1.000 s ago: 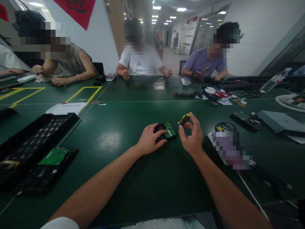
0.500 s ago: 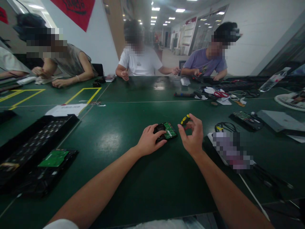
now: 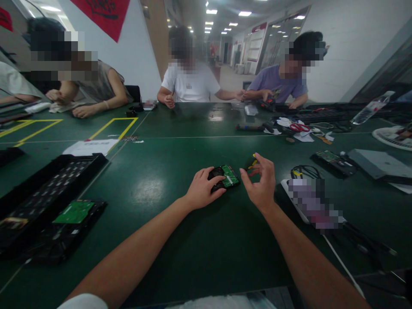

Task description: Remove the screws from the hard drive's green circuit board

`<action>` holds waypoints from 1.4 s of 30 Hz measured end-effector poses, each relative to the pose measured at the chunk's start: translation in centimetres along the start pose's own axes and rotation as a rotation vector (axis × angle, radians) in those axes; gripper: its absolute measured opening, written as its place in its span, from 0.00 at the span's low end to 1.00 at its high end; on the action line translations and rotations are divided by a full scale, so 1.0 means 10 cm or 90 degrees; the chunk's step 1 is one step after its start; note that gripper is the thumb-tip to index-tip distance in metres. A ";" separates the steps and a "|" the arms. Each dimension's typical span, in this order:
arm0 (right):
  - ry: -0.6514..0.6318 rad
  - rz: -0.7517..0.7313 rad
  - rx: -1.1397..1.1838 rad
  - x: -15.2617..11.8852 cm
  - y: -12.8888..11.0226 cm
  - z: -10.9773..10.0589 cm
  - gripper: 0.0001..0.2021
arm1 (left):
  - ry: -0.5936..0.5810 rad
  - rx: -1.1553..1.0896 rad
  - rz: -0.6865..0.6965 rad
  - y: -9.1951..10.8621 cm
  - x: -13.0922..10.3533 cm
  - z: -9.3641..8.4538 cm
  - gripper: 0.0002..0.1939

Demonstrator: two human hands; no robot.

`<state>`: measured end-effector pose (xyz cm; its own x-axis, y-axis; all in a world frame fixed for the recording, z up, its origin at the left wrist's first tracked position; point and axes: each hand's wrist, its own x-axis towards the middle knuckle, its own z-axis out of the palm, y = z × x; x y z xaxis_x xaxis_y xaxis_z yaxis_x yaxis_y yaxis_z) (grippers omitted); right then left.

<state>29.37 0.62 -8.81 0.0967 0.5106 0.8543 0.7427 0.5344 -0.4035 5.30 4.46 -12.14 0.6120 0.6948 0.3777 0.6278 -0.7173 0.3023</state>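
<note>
A hard drive with a green circuit board (image 3: 230,177) lies on the dark green table (image 3: 180,240). My left hand (image 3: 205,189) rests over its left part, fingers on its black section, gripping it against the table. Just right of the drive, my right hand (image 3: 261,182) is raised and holds a small black and yellow tool (image 3: 251,162) between thumb and fingers. The tool is apart from the drive, and its far end is hard to make out.
A black tray (image 3: 51,189) and another green-boarded drive (image 3: 75,212) lie at the left. On the right are a white-edged device (image 3: 298,204), cables, a drive (image 3: 334,163) and a grey case (image 3: 380,165). Three people sit across the table.
The black and yellow tool has turned in my right hand, so less yellow shows. My left hand and the drive keep their places.
</note>
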 end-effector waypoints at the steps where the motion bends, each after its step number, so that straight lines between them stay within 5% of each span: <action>1: -0.003 -0.006 0.000 0.01 -0.01 0.00 0.34 | 0.001 -0.001 0.001 0.00 0.00 0.00 0.25; 42: -0.024 0.033 0.032 -0.03 0.03 0.01 0.37 | -0.002 0.002 -0.001 0.01 -0.01 -0.01 0.25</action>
<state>29.49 0.68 -9.23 0.1090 0.5633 0.8190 0.7031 0.5387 -0.4641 5.28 4.35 -12.07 0.6125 0.6960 0.3748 0.6300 -0.7162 0.3003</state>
